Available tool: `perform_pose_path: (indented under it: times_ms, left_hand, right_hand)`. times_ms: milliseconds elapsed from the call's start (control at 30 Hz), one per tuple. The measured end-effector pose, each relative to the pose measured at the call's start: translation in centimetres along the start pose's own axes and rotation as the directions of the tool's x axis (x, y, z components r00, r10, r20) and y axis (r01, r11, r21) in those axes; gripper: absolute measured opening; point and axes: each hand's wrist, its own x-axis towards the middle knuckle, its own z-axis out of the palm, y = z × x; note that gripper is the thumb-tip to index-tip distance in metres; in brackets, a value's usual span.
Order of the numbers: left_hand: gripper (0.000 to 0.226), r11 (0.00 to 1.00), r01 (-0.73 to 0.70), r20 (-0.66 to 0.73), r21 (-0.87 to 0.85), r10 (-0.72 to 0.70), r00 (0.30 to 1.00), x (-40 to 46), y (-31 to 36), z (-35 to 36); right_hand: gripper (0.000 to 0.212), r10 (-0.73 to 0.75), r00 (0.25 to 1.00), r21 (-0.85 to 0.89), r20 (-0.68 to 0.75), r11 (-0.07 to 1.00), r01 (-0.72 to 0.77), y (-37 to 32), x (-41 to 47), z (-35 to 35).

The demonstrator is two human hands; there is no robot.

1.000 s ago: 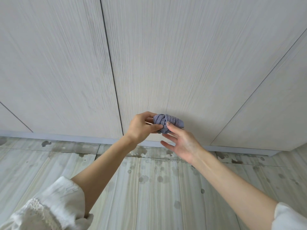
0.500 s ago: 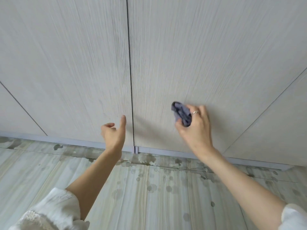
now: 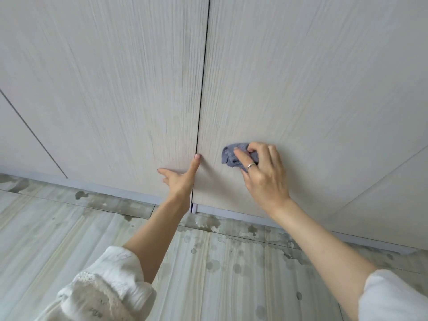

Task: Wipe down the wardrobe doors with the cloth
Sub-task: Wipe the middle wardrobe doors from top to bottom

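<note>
Pale wood-grain wardrobe doors fill the upper view, with a dark vertical gap between the left door [image 3: 115, 89] and the right door [image 3: 312, 77]. My right hand [image 3: 264, 174] grips a bunched blue-grey cloth [image 3: 229, 155] and holds it against the lower part of the right door. My left hand [image 3: 180, 178] rests with straight, spread fingers on the lower left door, its thumb tip at the gap.
A light grey plinth [image 3: 231, 213] runs along the foot of the wardrobe. Below it lies a pale striped floor [image 3: 208, 274] with dark damp-looking spots. Further door seams slant at far left and far right.
The cloth passed from my left hand to my right, which now holds it on the right door. My left hand let go, opened and moved onto the left door beside the gap.
</note>
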Motion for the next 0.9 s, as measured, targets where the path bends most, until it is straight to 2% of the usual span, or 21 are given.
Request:
perform_pose_path:
  times_ms: [133, 200, 267, 367, 467, 533, 600, 633, 700, 767, 833, 900]
  left_hand:
    - [0.121, 0.998, -0.041, -0.047, -0.05, 0.039, 0.998, -0.4, 0.1, 0.8]
    - [0.119, 0.997, -0.049, -0.047, -0.057, 0.046, 0.998, -0.5, 0.0, 1.0]
    - [0.118, 0.998, -0.049, -0.048, -0.046, 0.046, 0.998, -0.5, 0.0, 1.0]
    - [0.118, 0.998, -0.053, -0.055, -0.04, 0.05, 0.997, -0.5, -0.1, 1.0]
    - [0.121, 0.998, -0.053, -0.054, -0.028, 0.052, 0.997, -0.5, -0.1, 0.9]
    - [0.126, 0.999, -0.035, -0.046, -0.018, 0.034, 0.998, -0.2, -0.1, 0.9]
    - [0.132, 1.0, -0.004, -0.03, -0.019, 0.003, 1.0, -0.3, -0.1, 0.6]
    - [0.135, 1.0, 0.007, -0.024, -0.018, -0.007, 1.0, -0.3, -0.1, 0.6]
    - [0.135, 1.0, 0.014, -0.021, -0.027, -0.015, 1.0, -0.4, -0.1, 0.7]
    - [0.129, 1.0, 0.009, -0.032, -0.028, -0.01, 0.999, -0.7, -0.3, 0.8]
    - [0.134, 1.0, 0.0, -0.03, -0.031, 0.0, 1.0, -1.0, -0.2, 1.0]
    - [0.142, 1.0, 0.0, -0.027, -0.021, 0.0, 1.0, -1.1, -0.1, 1.1]
  right_hand:
    - [0.026, -0.178, 0.944, -0.017, 0.277, 0.982, 0.19, -0.5, -4.5, 1.6]
    - [0.029, -0.152, 0.937, -0.009, 0.314, 0.987, 0.163, -0.4, -5.0, 1.3]
    - [0.029, -0.065, 0.966, 0.002, 0.249, 0.998, 0.067, -0.2, -3.9, 0.5]
    - [0.03, 0.079, 0.995, 0.042, 0.06, 0.996, -0.081, -0.3, -0.1, -1.0]
    - [0.024, 0.131, 0.989, 0.062, -0.065, 0.99, -0.127, -1.0, 1.6, -0.5]
    - [0.029, 0.054, 0.999, 0.022, 0.007, 0.998, -0.054, -1.3, -0.8, 0.9]
    - [0.033, -0.033, 0.981, -0.03, 0.192, 0.999, 0.039, -1.1, -5.2, 2.0]
    - [0.036, -0.019, 0.959, -0.065, 0.282, 0.997, 0.039, -0.7, -7.4, 2.1]
    - [0.042, 0.105, 0.912, -0.136, 0.396, 0.989, -0.055, 0.1, -10.5, 1.8]
    - [0.046, 0.24, 0.872, -0.196, 0.427, 0.966, -0.17, 0.6, -11.7, 1.2]
    - [0.048, 0.312, 0.868, -0.199, 0.387, 0.947, -0.252, 0.3, -11.3, 0.9]
    - [0.048, 0.369, 0.883, -0.13, 0.29, 0.929, -0.346, -1.2, -9.6, 1.3]
